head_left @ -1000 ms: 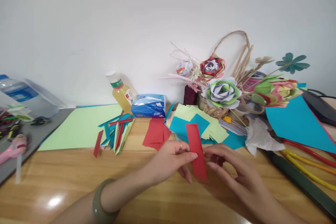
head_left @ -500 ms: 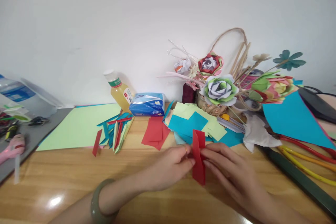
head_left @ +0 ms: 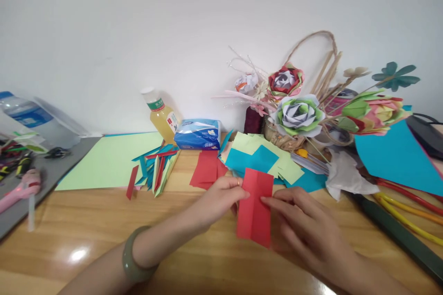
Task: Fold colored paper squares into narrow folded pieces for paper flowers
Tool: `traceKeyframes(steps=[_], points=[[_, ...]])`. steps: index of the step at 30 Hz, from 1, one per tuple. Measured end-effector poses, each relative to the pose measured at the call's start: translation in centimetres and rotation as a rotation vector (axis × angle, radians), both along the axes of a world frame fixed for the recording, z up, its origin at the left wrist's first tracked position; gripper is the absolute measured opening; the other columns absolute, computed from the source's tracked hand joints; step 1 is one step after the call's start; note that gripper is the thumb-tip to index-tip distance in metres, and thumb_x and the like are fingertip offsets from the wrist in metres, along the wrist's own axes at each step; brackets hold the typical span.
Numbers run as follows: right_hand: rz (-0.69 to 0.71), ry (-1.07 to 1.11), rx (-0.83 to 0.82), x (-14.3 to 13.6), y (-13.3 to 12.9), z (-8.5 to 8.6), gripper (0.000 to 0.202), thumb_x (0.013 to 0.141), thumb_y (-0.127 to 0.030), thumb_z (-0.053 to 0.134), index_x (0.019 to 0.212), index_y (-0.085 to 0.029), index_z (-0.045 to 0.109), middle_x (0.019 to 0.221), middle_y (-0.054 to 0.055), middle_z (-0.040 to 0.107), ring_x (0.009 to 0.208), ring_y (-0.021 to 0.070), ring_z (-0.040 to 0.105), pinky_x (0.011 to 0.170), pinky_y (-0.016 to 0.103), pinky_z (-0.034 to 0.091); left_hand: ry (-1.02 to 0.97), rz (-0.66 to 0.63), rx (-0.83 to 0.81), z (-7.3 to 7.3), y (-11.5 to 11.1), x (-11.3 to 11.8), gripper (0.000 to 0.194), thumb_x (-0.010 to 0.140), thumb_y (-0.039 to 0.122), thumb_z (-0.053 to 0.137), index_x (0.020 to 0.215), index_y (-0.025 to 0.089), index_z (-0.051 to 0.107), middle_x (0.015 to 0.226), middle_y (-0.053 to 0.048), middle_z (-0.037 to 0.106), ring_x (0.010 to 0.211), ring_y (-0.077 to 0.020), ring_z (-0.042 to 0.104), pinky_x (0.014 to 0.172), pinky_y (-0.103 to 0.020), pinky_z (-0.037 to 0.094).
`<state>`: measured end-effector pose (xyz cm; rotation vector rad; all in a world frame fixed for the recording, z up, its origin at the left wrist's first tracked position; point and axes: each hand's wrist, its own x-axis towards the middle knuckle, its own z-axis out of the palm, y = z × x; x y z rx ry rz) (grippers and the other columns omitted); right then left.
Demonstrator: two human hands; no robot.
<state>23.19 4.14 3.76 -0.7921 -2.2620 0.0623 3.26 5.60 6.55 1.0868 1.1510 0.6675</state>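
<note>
A red paper rectangle (head_left: 254, 214) with a lengthwise crease down its middle is held up above the wooden table, its face toward me. My left hand (head_left: 216, 200) pinches its left edge, thumb in front. At the right edge, my right hand (head_left: 308, 226) has its index fingertip on the front, and the other fingers are curled beside and behind the sheet. Behind the paper lie red sheets (head_left: 205, 170) and a loose pile of blue sheets (head_left: 261, 159) and light green sheets (head_left: 290, 170). Folded strips (head_left: 159, 173) in red, blue and green are bunched to the left.
A tissue pack (head_left: 197, 134) and a juice bottle (head_left: 162, 120) stand near the wall. Paper flowers (head_left: 297, 115) rise from a woven basket (head_left: 285, 140). At right are a dark green bar (head_left: 398, 235) and a yellow-handled tool (head_left: 408, 219); a large green sheet (head_left: 104, 161) lies left.
The red paper, nearly folded shut and edge-on before, is now opened out flat with its crease showing. My right fingers have shifted on its edge. The whole view has moved slightly.
</note>
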Motion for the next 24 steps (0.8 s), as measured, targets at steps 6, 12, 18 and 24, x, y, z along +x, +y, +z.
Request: traceKeyframes(steps=[6,12,18,24], points=[[0.137,-0.176,0.360,0.4,-0.8,-1.1,0.031,0.091,-0.009,0.036,0.104,-0.022,0.062,0.091,0.004,0.067,0.087,0.0169,0.057,0.075,0.030,0.046,0.077,-0.087,0.086,-0.4,0.3,-0.3,0.015,0.074,0.027,0.051,0.064,0.016,0.055,0.059,0.003,0.049,0.058,-0.0119,0.047,0.056,-0.023,0.036],[0.224,-0.249,0.175,-1.2,-0.2,-1.7,0.025,0.092,-0.010,0.038,0.086,-0.016,0.062,0.074,0.003,0.064,0.070,0.0171,0.056,0.062,0.031,0.043,0.625,-0.119,0.788,-1.8,-0.7,-1.2,0.030,0.081,0.019,0.053,0.112,0.017,0.055,0.102,-0.007,0.059,0.091,-0.0202,0.053,0.078,-0.034,0.044],[0.203,-0.217,-0.075,-1.4,0.2,-3.0,0.018,0.088,-0.013,0.046,0.081,-0.017,0.061,0.075,0.004,0.059,0.072,0.0167,0.052,0.060,0.029,0.042,0.973,-0.399,1.485,-4.0,-3.5,-3.2,0.012,0.090,0.015,0.048,0.085,0.018,0.059,0.082,-0.001,0.060,0.071,-0.0157,0.048,0.059,-0.027,0.040],[0.181,-0.206,-0.191,-1.8,0.1,-2.6,0.015,0.087,-0.020,0.052,0.076,-0.018,0.061,0.073,0.003,0.059,0.071,0.0162,0.053,0.061,0.029,0.041,1.110,-0.549,1.495,-5.6,-4.4,-4.1,0.008,0.089,0.015,0.051,0.091,0.015,0.059,0.081,-0.002,0.055,0.072,-0.0158,0.044,0.058,-0.029,0.034]])
